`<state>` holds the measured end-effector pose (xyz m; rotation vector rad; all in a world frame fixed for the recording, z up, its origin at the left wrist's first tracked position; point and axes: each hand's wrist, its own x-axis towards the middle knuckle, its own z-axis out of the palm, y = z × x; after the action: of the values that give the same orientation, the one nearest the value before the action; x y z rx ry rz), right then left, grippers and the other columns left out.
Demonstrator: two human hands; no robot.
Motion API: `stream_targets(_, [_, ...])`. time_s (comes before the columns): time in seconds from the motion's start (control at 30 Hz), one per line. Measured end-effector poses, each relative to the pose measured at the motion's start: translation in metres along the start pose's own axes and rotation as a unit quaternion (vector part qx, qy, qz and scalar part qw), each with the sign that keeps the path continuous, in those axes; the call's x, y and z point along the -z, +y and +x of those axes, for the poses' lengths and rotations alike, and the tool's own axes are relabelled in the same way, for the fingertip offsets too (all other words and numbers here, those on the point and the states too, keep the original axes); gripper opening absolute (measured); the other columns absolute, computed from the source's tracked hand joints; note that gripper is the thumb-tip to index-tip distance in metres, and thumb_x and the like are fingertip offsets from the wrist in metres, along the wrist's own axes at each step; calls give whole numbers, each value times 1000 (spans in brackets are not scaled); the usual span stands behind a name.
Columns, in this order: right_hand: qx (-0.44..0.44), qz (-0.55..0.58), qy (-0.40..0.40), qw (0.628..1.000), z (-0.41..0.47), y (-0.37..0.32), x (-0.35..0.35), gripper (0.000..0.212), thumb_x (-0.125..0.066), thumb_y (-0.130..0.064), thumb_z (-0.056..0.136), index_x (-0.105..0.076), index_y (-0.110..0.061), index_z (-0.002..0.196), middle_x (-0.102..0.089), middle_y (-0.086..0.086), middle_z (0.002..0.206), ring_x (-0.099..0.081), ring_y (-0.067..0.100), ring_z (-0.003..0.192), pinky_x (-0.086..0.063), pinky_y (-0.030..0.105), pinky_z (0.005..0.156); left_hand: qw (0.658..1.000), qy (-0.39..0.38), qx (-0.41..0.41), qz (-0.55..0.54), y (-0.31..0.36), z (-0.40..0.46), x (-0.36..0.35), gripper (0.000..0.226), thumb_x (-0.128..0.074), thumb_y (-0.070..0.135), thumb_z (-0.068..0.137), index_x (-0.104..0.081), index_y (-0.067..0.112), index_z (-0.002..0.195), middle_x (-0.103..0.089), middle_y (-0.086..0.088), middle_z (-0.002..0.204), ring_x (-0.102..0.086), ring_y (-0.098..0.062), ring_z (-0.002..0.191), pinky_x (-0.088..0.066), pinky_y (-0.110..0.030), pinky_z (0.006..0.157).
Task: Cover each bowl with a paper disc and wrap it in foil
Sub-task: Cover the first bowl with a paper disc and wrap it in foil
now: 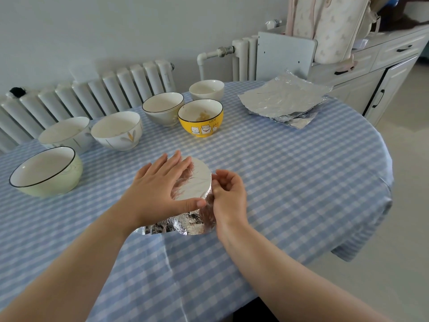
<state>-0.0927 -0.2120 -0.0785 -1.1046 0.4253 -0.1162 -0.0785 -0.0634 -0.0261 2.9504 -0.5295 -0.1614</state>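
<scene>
A bowl covered with a foil sheet (pixel 197 182) stands in the middle of the table. My left hand (pixel 160 184) lies flat on the foil top, fingers straight, thumb along the near rim. My right hand (pixel 228 194) presses the foil against the bowl's right side with curled fingers. Foil edges spread out on the cloth below the bowl. Several uncovered bowls stand behind: a green one (pixel 46 173), two white ones (pixel 67 133) (pixel 117 130), a grey one (pixel 162 109), a yellow cat bowl (pixel 200 117) and a small white one (pixel 206 89).
A stack of foil sheets (pixel 283 98) lies at the table's far right. The table wears a blue checked cloth (pixel 301 182). A radiator (pixel 92 94) runs behind the table, with a white cabinet (pixel 383 66) at the right.
</scene>
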Motion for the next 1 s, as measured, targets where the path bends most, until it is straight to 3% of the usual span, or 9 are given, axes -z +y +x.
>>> stream_targets(0.27, [-37, -93, -27, 995, -1, -7, 5, 33, -46, 10, 87, -65, -17, 87, -68, 5, 79, -59, 14, 58, -45, 24, 47, 1000, 6, 3, -5, 0, 2, -1, 122, -20, 101, 52, 7, 41, 155, 11, 17, 163, 12, -6, 150, 3, -38, 121])
stream_targets(0.37, [-49, -153, -65, 985, 3, -19, 15, 40, -37, 13, 83, -66, -14, 87, -72, 6, 83, -67, 18, 66, -55, 27, 51, 1000, 9, 1, -7, 0, 2, -2, 125, -18, 103, 50, 6, 40, 155, 9, 15, 164, 10, -8, 151, 1, -40, 121])
stream_targets(0.43, [-40, -208, -79, 974, 8, -25, 20, 35, -38, 2, 90, -67, -17, 88, -73, 3, 92, -72, 21, 79, -61, 38, 71, 1000, 6, 1, -8, -1, 2, -2, 128, -15, 105, 48, 7, 39, 155, 9, 14, 164, 10, -8, 151, 1, -41, 122])
stream_targets(0.5, [-32, -252, -94, 963, 3, -25, 22, 16, -47, -25, 98, -62, -24, 92, -69, -3, 97, -72, 25, 89, -58, 46, 84, 1000, 8, 0, -9, -1, 2, -2, 129, -15, 105, 48, 8, 37, 155, 8, 13, 164, 9, -9, 151, 1, -41, 122])
stream_targets(0.57, [-39, -262, -113, 958, -5, -21, 22, 32, -54, -57, 90, -57, -27, 100, -68, -4, 102, -71, 19, 92, -58, 42, 86, 1000, 10, 0, -12, -1, 2, -2, 131, -16, 105, 49, 9, 35, 156, 7, 13, 165, 9, -9, 151, 1, -41, 122])
stream_targets(0.63, [-40, -240, -103, 965, -10, -15, 21, 53, -62, -67, 78, -55, -25, 108, -67, -4, 109, -70, 16, 95, -57, 42, 88, 1000, 11, 1, -12, 0, 1, -2, 131, -17, 105, 49, 9, 33, 156, 7, 13, 165, 9, -9, 151, 1, -40, 122])
stream_targets(0.73, [-38, -205, -85, 974, -9, -16, 21, 48, -74, -51, 80, -50, -25, 112, -59, -6, 114, -67, 17, 101, -57, 44, 90, 1000, 12, 7, -12, 0, 1, -2, 130, -21, 103, 52, 10, 31, 156, 7, 13, 165, 9, -8, 151, 2, -39, 122])
stream_targets(0.9, [-48, -175, -91, 979, -1, -15, 20, 41, -78, -40, 75, -48, -33, 102, -60, -3, 113, -70, 22, 96, -58, 48, 85, 1000, 9, 15, -16, 2, 0, 0, 130, -22, 101, 51, 13, 32, 156, 6, 13, 164, 10, -8, 150, 3, -39, 121])
stream_targets(1.0, [-39, -182, -101, 977, 7, -20, 20, 47, -78, -33, 76, -49, -29, 113, -59, -2, 112, -69, 20, 96, -60, 44, 79, 999, 13, 28, -14, 4, 0, 0, 131, -20, 100, 50, 13, 30, 156, 4, 12, 165, 8, -10, 151, 3, -38, 120])
